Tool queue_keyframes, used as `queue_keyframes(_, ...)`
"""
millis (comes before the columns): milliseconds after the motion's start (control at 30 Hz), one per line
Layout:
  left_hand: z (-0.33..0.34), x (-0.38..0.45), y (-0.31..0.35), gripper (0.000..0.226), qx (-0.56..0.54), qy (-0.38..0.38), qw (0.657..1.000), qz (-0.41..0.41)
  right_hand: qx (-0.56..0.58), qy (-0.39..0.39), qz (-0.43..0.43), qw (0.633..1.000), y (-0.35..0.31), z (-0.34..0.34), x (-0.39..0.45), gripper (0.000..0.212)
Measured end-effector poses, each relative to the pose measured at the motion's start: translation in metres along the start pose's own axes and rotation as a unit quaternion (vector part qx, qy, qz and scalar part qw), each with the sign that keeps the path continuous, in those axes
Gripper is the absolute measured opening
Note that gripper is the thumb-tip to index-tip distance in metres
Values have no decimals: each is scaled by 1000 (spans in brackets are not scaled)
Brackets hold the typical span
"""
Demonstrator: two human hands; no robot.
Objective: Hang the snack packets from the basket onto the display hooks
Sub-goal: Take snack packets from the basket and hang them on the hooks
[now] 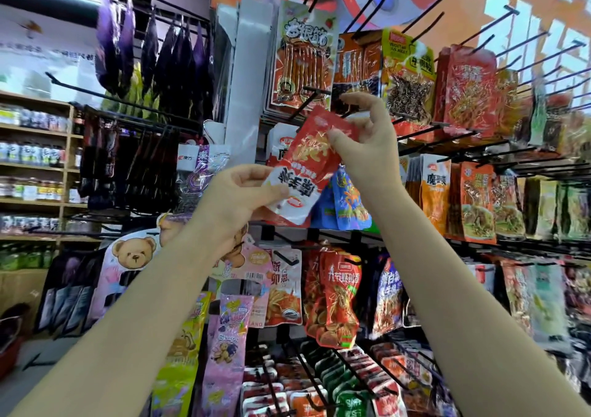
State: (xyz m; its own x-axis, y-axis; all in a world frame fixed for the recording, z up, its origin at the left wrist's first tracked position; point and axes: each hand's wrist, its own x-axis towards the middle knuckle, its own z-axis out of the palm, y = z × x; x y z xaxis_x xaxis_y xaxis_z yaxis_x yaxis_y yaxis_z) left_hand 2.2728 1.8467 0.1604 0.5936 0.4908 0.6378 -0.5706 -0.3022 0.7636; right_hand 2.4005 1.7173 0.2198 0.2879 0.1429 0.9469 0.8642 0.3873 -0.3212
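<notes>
A red and white snack packet (pixel 303 163) is held tilted in front of the display rack, at chest height. My left hand (pixel 236 199) grips its white lower end, thumb on the front. My right hand (pixel 364 141) pinches its red upper end. The packet's top sits just below a black display hook (pixel 311 96) that juts out from the rack. Other black hooks (pixel 447 131) stick out to the right, some bare. The basket is out of view.
Rows of hanging snack packets (pixel 470 93) fill the rack above, right and below. Purple packets (pixel 179 58) hang at upper left. A wooden shelf with jars (pixel 35 160) stands at far left. Long bare hooks (pixel 499 19) project from the top of the rack.
</notes>
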Motion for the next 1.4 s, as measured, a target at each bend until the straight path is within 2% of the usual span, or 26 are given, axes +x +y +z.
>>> queue_keyframes(100, -7, 4, 3, 23, -19, 57, 998, 37, -89, 3, -49, 995, -2, -9, -2, 35)
queue_keyframes(167, -5, 6, 6, 24, -18, 71, 995, 64, -119, -28, -71, 990, -7, -12, -4, 25)
queue_keyframes(300, 9, 10, 12, 25, -7, 64, 992, 108, -81, -153, -20, 985, -18, -5, -9, 21)
queue_keyframes(367, 14, 11, 14, 31, 0, 61, 991, 121, -91, -168, -15, 981, -16, 1, -9, 21)
queue_keyframes(467, 16, 13, 12, 39, -27, 37, 995, 94, -59, -109, 12, 992, -10, 4, -4, 14)
queue_keyframes(533, 17, 10, 8, 51, -29, -3, 999, 38, -13, -58, 42, 997, -8, 3, -1, 13)
queue_keyframes(567, 17, 8, 5, 51, -15, -22, 1000, 12, -1, -41, 50, 998, -6, 3, 0, 13)
queue_keyframes(633, 17, 5, -1, 33, 3, -28, 1000, -9, -19, -19, 40, 999, -3, 4, 1, 18)
queue_keyframes(700, 16, 6, -4, 13, -2, 13, 1000, -4, -47, -23, 6, 999, 1, 5, 0, 28)
queue_keyframes(733, 14, 8, -5, 10, -1, 35, 999, 5, -60, -33, -10, 998, 2, 6, 0, 28)
queue_keyframes(867, 11, 12, -8, 10, 13, 63, 998, 28, -142, -50, -49, 987, 11, 11, 4, 8)
queue_keyframes(1033, 11, 18, -11, 13, 28, 75, 996, 27, -181, -38, -91, 979, 16, 17, 8, 14)
queue_keyframes(1400, 14, 19, -6, 13, 36, 80, 995, 39, -171, -2, -97, 980, 21, 14, 17, 19)
